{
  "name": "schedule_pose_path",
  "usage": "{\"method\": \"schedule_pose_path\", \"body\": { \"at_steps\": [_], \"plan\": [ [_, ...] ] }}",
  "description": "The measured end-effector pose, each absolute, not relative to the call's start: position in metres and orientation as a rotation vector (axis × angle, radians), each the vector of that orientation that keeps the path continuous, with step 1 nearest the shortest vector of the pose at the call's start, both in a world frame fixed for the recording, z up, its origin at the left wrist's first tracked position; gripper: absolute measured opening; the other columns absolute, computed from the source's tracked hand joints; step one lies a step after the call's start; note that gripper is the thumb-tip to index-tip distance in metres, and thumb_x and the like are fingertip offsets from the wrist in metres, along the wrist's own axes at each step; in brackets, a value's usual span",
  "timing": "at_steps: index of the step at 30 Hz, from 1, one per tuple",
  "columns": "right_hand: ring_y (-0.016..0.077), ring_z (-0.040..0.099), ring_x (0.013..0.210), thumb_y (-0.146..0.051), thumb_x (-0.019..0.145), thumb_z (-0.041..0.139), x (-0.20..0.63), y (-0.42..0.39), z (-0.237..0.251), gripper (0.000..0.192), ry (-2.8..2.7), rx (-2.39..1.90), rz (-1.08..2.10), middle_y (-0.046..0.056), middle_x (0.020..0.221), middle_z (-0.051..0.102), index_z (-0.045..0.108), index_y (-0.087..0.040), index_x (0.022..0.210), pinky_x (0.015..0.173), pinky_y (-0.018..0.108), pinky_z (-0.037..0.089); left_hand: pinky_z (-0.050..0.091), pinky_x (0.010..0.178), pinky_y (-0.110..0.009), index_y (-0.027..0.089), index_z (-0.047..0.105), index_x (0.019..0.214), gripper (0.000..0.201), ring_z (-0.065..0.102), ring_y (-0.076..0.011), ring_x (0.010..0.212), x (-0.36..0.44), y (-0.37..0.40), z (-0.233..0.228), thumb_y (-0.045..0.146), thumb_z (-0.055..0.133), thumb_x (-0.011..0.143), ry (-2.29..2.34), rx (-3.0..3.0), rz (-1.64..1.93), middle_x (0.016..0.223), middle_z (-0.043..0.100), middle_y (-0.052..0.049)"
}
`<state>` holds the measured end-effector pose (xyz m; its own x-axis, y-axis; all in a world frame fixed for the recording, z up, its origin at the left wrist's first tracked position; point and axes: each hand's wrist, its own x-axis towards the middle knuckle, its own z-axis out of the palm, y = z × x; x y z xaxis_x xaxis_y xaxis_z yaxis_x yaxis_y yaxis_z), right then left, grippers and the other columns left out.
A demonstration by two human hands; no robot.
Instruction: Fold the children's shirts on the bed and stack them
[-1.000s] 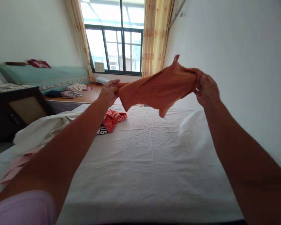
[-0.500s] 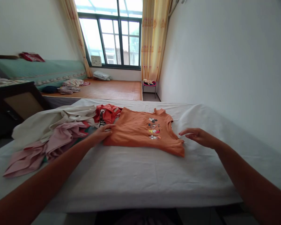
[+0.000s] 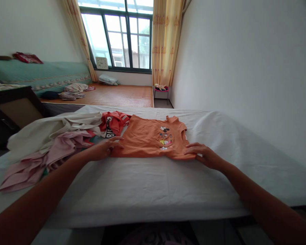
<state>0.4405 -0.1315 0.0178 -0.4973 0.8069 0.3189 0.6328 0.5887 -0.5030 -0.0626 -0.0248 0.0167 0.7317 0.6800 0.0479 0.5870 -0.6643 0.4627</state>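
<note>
Right hand moved in onto orange shirt, left hand touching opposite end; couldn't tell if either pinched; light, even tension suited.

The orange T-shirt — cartoon figures on its chest — lies spread front-up on a white sheet.

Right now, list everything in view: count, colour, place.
Sheet: one, white, foreground
Shirt: one, orange, on sheet
Clothes pile: several, white, pink, red, left of shirt
Mat: one, brown, beyond sheet
Clothes heap: several, mixed, on mat
Bundle: one, pale, mat's far end
Headboard: one, teal, left of mat
Red item: one, red, atop headboard
Cabinet: one, dark, far left
Window: one, dark frame, at back
Clock: one, cream, window's lower left
Curtains: two, yellow, beside window
Stool: one, pink, below right curtain
Left hand: one, bare, shirt's hem
Right hand: one, bare, shirt's sleeve
</note>
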Motion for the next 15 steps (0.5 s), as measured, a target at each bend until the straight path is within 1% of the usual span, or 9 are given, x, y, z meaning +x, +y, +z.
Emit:
{"method": "schedule_pose_path", "body": {
  "at_steps": [3, 4, 6, 8, 10, 11, 12, 13, 15],
  "plan": [
    [0.0247, 0.061, 0.105, -0.046, 0.092, 0.05, 0.445, -0.127, 0.03, 0.035, -2.127, -1.196, 0.593, 0.009, 0.11, 0.068, 0.072, -0.022, 0.105, 0.095, 0.038, 0.047, 0.044, 0.098, -0.028, 0.023, 0.073, 0.104, 0.035, 0.061, -0.0185, 0.109, -0.058, -0.022, 0.016, 0.016, 0.047, 0.081, 0.968, 2.564, 0.275, 0.116, 0.067, -0.004],
    [0.0241, 0.062, 0.101, -0.048, 0.092, 0.049, 0.446, -0.127, 0.034, 0.037, -2.128, -1.213, 0.671, 0.008, 0.105, 0.069, 0.072, -0.021, 0.103, 0.092, 0.038, 0.048, 0.045, 0.096, -0.027, 0.023, 0.073, 0.102, 0.032, 0.062, -0.0178, 0.105, -0.057, -0.021, 0.016, 0.019, 0.048, 0.084, 0.955, 2.559, 0.28, 0.11, 0.069, -0.003],
    [0.0233, 0.062, 0.095, -0.05, 0.091, 0.05, 0.446, -0.128, 0.038, 0.038, -2.228, -1.219, 0.833, 0.007, 0.098, 0.07, 0.073, -0.022, 0.102, 0.09, 0.037, 0.049, 0.046, 0.094, -0.026, 0.023, 0.074, 0.1, 0.029, 0.063, -0.0178, 0.102, -0.058, -0.021, 0.018, 0.025, 0.049, 0.086, 0.933, 2.544, 0.304, 0.107, 0.071, -0.004],
    [0.0245, 0.061, 0.102, -0.049, 0.084, 0.061, 0.445, -0.132, 0.039, 0.039, -2.361, -1.195, 0.929, 0.007, 0.107, 0.068, 0.07, -0.023, 0.112, 0.093, 0.038, 0.047, 0.046, 0.095, -0.027, 0.023, 0.075, 0.1, 0.028, 0.062, -0.0191, 0.104, -0.062, -0.021, 0.019, 0.029, 0.051, 0.087, 0.897, 2.552, 0.315, 0.11, 0.07, -0.005],
    [0.0266, 0.054, 0.115, -0.043, 0.078, 0.07, 0.445, -0.135, 0.037, 0.051, -2.464, -1.155, 0.955, 0.009, 0.123, 0.062, 0.063, -0.025, 0.125, 0.101, 0.04, 0.042, 0.045, 0.096, -0.029, 0.023, 0.075, 0.102, 0.027, 0.061, -0.021, 0.105, -0.066, -0.02, 0.019, 0.031, 0.053, 0.087, 0.861, 2.577, 0.321, 0.112, 0.07, -0.007],
    [0.0271, 0.051, 0.12, -0.04, 0.077, 0.071, 0.445, -0.137, 0.037, 0.054, -2.497, -1.136, 0.953, 0.01, 0.128, 0.059, 0.06, -0.026, 0.129, 0.103, 0.042, 0.039, 0.044, 0.097, -0.031, 0.024, 0.075, 0.101, 0.027, 0.061, -0.0221, 0.106, -0.067, -0.019, 0.019, 0.032, 0.055, 0.086, 0.85, 2.591, 0.322, 0.113, 0.069, -0.008],
    [0.0272, 0.049, 0.122, -0.038, 0.078, 0.07, 0.446, -0.137, 0.036, 0.052, -2.515, -1.12, 0.948, 0.01, 0.129, 0.058, 0.061, -0.025, 0.128, 0.105, 0.042, 0.038, 0.043, 0.098, -0.032, 0.024, 0.076, 0.1, 0.026, 0.06, -0.0231, 0.107, -0.067, -0.018, 0.019, 0.033, 0.056, 0.086, 0.846, 2.603, 0.321, 0.114, 0.068, -0.009],
    [0.027, 0.05, 0.121, -0.037, 0.08, 0.067, 0.446, -0.137, 0.036, 0.046, -2.514, -1.116, 0.944, 0.01, 0.127, 0.06, 0.064, -0.025, 0.124, 0.104, 0.042, 0.038, 0.042, 0.1, -0.034, 0.025, 0.076, 0.098, 0.025, 0.059, -0.0239, 0.108, -0.067, -0.017, 0.021, 0.034, 0.056, 0.087, 0.841, 2.613, 0.318, 0.116, 0.068, -0.009],
    [0.0262, 0.057, 0.109, -0.039, 0.083, 0.062, 0.445, -0.131, 0.036, 0.032, -2.449, -1.162, 0.932, 0.01, 0.111, 0.067, 0.071, -0.021, 0.108, 0.098, 0.04, 0.043, 0.039, 0.103, -0.036, 0.025, 0.076, 0.095, 0.025, 0.057, -0.0245, 0.11, -0.062, -0.014, 0.026, 0.039, 0.056, 0.087, 0.827, 2.612, 0.339, 0.118, 0.066, -0.009]
  ]
}}
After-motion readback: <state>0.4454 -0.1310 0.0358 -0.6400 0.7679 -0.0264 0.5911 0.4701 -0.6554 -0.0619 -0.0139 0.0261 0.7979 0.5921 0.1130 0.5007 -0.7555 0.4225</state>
